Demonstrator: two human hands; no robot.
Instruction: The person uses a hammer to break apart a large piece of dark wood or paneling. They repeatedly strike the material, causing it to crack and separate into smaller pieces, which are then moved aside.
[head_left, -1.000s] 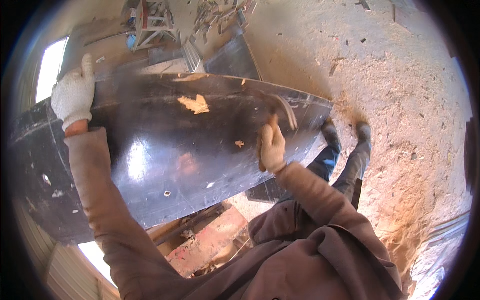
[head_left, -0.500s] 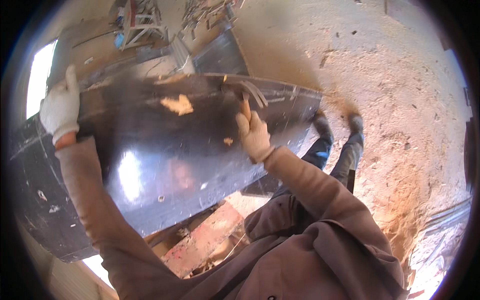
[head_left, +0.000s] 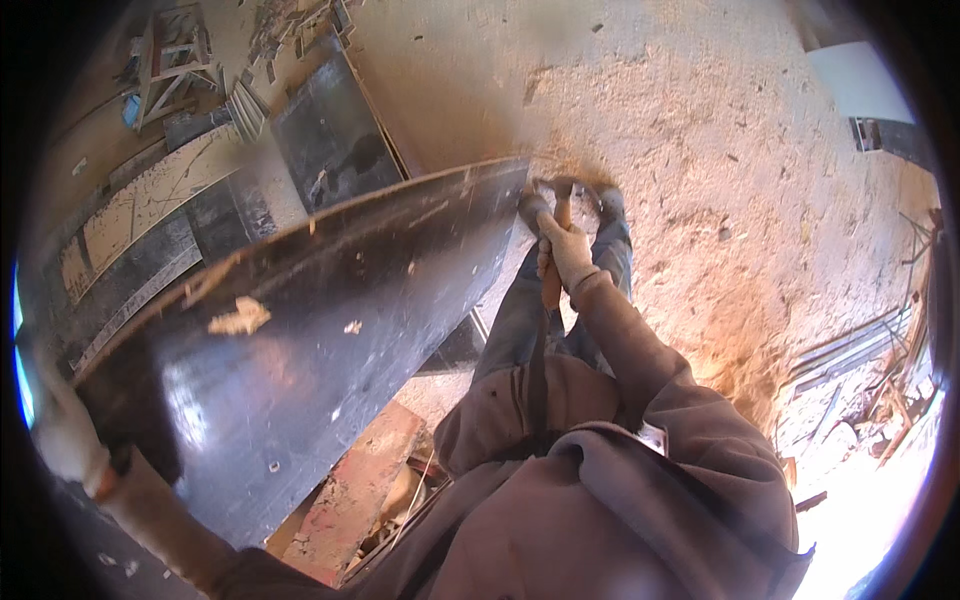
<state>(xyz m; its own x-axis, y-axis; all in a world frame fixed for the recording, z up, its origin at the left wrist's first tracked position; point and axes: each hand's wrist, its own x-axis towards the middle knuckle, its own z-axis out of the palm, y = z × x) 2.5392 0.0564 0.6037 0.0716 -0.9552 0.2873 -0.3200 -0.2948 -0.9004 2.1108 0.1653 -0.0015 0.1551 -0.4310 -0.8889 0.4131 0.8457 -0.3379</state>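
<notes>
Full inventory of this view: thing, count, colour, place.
Panel: 1, dark, left to centre
Patches: at least 2, yellowish, on panel
Hammer: 1, dark head, brown handle, upper centre
Boards: several, mostly dark, upper left
Frame: 1, whitish, top left
Plank: 1, reddish, lower left
Strips: several, grey, right
Floor: 1, tan, right
Boots: 2, dark, upper centre
Jacket: 1, brown, bottom centre
Right hand: 1, pale glove, around hammer handle
Left hand: 1, pale glove, far left, blurred

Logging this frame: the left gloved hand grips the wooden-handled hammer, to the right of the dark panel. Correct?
Not quite: in the head view, the right hand grips the wooden-handled hammer, not the left hand. It is right of the dark panel.
</notes>
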